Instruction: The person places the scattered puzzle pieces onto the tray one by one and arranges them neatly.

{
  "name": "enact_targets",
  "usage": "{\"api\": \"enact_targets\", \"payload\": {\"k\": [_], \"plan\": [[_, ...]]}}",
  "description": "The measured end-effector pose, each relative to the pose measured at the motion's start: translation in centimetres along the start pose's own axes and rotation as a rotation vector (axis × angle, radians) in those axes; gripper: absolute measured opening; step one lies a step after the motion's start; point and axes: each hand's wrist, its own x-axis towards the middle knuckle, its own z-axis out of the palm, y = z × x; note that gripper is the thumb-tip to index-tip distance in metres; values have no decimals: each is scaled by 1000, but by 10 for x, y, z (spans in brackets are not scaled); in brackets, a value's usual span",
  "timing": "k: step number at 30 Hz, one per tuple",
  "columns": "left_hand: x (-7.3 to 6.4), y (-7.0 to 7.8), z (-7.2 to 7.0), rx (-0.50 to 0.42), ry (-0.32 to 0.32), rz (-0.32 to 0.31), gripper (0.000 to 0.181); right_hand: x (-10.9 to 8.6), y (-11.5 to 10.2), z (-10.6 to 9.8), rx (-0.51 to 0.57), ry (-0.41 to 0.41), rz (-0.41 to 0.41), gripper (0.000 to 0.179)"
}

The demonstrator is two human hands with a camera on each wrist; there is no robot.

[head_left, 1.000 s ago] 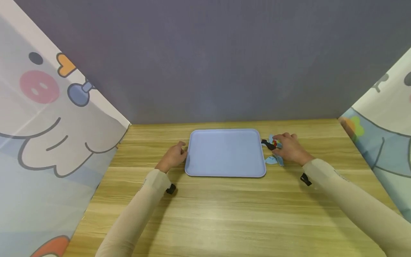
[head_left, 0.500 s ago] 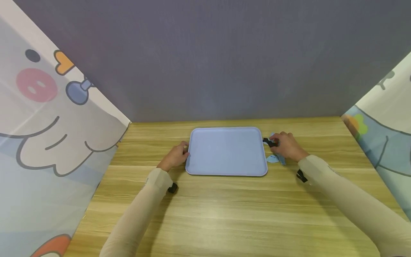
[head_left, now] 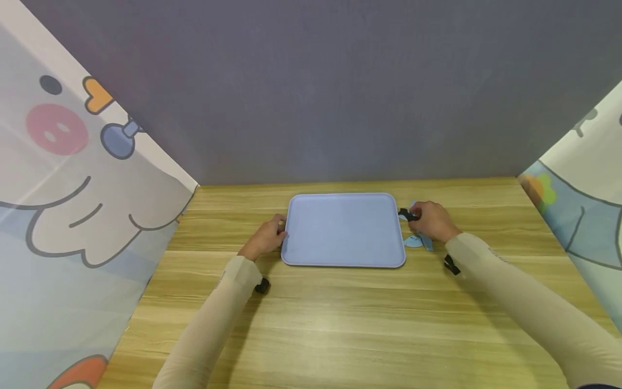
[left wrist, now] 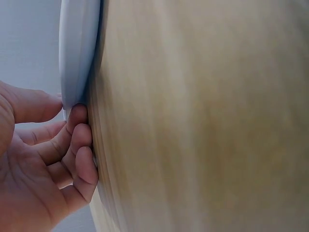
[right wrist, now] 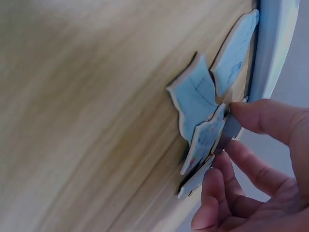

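Observation:
A light blue rectangular tray [head_left: 342, 232] lies flat on the wooden table. My left hand [head_left: 266, 236] is at its left edge; in the left wrist view the thumb meets the tray's rim [left wrist: 77, 58] from above and curled fingers lie under it. To the right of the tray, my right hand [head_left: 434, 222] pinches a dark flat puzzle piece [right wrist: 229, 131] between thumb and fingers. Several light blue puzzle pieces [head_left: 414, 241] lie around it, one of them leaf-shaped [right wrist: 235, 53] and close to the tray. Part of the pile is hidden behind the right hand.
A grey panel [head_left: 350, 97] rises behind the table [head_left: 320, 319]. Cartoon-printed walls [head_left: 73, 216] flank it on both sides. Black wrist straps [head_left: 262, 285] show below the sleeves.
My right hand has settled lower over the puzzle pieces, its fingers closing on the dark one. My left hand has shifted slightly right onto the tray's edge. The tray has barely moved in view.

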Motion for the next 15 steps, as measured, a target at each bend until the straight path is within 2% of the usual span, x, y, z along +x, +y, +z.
{"api": "enact_targets", "payload": {"k": [4, 8, 15], "plan": [[0, -1, 1, 0, 6, 2, 41, 0, -2, 0, 22, 32, 25, 41], [0, -2, 2, -2, 12, 6, 41, -1, -5, -2, 44, 83, 11, 42], [0, -2, 2, 3, 24, 8, 40, 1, -18, -3, 86, 166, -141, 32]]}}
